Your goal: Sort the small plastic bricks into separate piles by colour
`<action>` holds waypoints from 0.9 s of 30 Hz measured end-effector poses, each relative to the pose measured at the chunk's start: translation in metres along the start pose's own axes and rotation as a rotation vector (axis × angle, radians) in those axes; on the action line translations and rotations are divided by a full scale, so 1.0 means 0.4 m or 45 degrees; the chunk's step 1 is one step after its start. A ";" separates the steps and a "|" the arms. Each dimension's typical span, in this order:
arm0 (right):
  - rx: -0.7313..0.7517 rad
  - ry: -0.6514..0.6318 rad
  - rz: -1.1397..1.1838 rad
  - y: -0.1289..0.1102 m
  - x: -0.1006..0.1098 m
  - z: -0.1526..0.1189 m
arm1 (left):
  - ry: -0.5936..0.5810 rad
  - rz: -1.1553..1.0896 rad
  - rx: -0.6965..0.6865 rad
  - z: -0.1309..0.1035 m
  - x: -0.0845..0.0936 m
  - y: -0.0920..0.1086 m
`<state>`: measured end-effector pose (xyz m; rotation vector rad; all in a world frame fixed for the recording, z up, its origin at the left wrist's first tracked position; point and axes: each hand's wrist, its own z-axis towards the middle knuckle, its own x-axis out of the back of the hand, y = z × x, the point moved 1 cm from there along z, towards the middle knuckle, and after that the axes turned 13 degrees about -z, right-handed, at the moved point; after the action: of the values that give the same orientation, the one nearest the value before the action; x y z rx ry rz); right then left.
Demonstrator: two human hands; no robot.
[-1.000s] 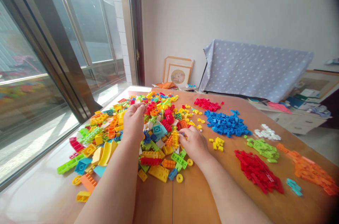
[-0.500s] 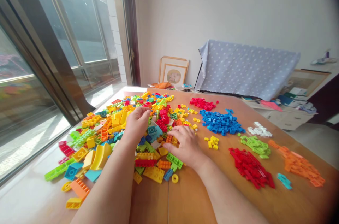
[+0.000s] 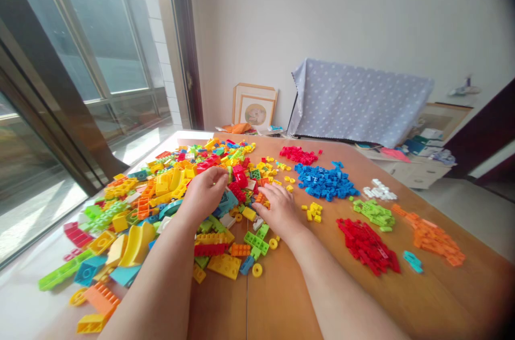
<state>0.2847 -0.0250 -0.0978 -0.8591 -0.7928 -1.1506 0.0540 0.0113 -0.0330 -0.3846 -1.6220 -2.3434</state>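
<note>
A mixed heap of toy building bricks (image 3: 163,182) in many colours spreads over the left half of the table. My left hand (image 3: 205,190) is over its middle, fingers curled in and pressed together; whatever they hold is hidden. A dark-red brick piece (image 3: 240,176) lies just right of those fingertips. At the heap's right edge my right hand (image 3: 278,208) reaches in palm down, fingers apart, with a small orange brick (image 3: 261,198) between thumb and forefinger, not clearly gripped. Lime green bricks (image 3: 257,242) and a yellow ring (image 3: 257,270) lie below it.
Single-colour piles lie on the wooden table (image 3: 289,297) to the right: blue (image 3: 326,182), crimson (image 3: 298,155), yellow (image 3: 313,212), red (image 3: 368,246), green (image 3: 374,214), white (image 3: 379,190), orange (image 3: 434,238) and turquoise (image 3: 413,261). A window stands at the left.
The view has turned a little to the right. Some bricks by my right hand have shifted apart, baring table between them. My left hand has moved slightly lower, its fingers still curled.
</note>
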 end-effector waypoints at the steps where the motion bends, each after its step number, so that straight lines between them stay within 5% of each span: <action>1: -0.004 0.004 0.008 -0.001 0.000 0.000 | -0.026 0.047 0.001 -0.002 0.000 0.005; 19: -0.089 -0.049 0.057 0.014 0.033 -0.002 | -0.240 0.380 -0.026 -0.006 0.000 0.004; 27: -0.203 0.224 0.255 0.056 0.025 0.008 | -0.245 0.221 -0.040 -0.003 0.000 0.005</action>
<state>0.3081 -0.0222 -0.0912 -0.9324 -0.4640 -1.1041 0.0546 0.0095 -0.0318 -0.7473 -1.5632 -2.2617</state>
